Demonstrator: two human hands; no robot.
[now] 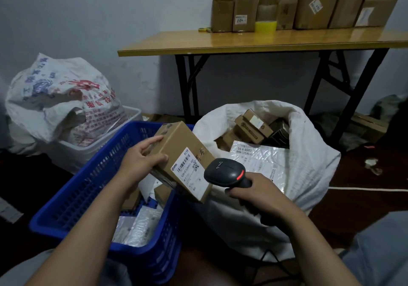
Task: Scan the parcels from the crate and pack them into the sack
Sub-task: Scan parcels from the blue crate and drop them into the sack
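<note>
So the left hand (138, 164) grips a cardboard parcel (183, 161) over the blue crate (88, 188), label facing up w/ thumb on its top face. Right hand (257, 194) is wrapped round a black scanner (227, 173), head just beside the label, red light on. White sack (309, 160) sits right behind the scanner hand, boxes & a poly mailer already inside.

A brown cardboard parcel box (176, 144) with a white barcode label tilts above the blue plastic lattice crate (72, 197), which holds white poly mailers (141, 230). A black handheld scanner (225, 171) faces the label. The open white woven sack (309, 171) alongside holds small brown boxes (254, 126).
</note>
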